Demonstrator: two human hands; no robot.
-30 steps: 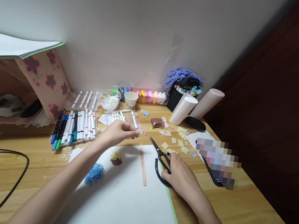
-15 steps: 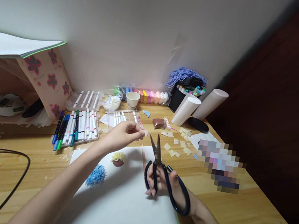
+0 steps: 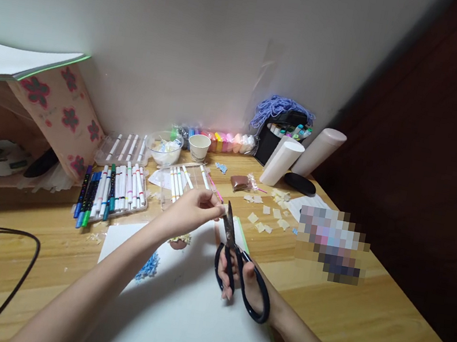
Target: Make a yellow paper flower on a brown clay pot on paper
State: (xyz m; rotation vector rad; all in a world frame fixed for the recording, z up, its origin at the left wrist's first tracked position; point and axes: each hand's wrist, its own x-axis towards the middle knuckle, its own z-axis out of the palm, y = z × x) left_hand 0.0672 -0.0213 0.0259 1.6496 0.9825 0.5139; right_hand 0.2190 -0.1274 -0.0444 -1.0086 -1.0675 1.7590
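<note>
My left hand [image 3: 193, 212] pinches a tiny pale scrap between thumb and fingertips, mostly hidden by them. In my right hand [image 3: 245, 282] are black-handled scissors [image 3: 229, 230], fingers through the loops, blades pointing up and closed or nearly so beside the left fingertips. Below lies a white sheet [image 3: 168, 318] with a green edge. On it sit a frilly yellow tuft on a brown base [image 3: 178, 244] and a blue fluffy ball [image 3: 148, 268], both partly covered by my left arm. Thin pale-yellow pieces [image 3: 263, 227] are scattered past the scissors.
Markers [image 3: 120, 188] fill trays at the left, near a clear bowl [image 3: 164, 151] and paper cup [image 3: 198, 147]. A brown packet [image 3: 239, 182], white cylinders [image 3: 282, 163] and a black pen holder [image 3: 269, 143] stand farther back. A dark cable [image 3: 30, 272] curves at left.
The scissor blades have come together and moved left to the fingertips of my left hand. The view has shifted slightly.
</note>
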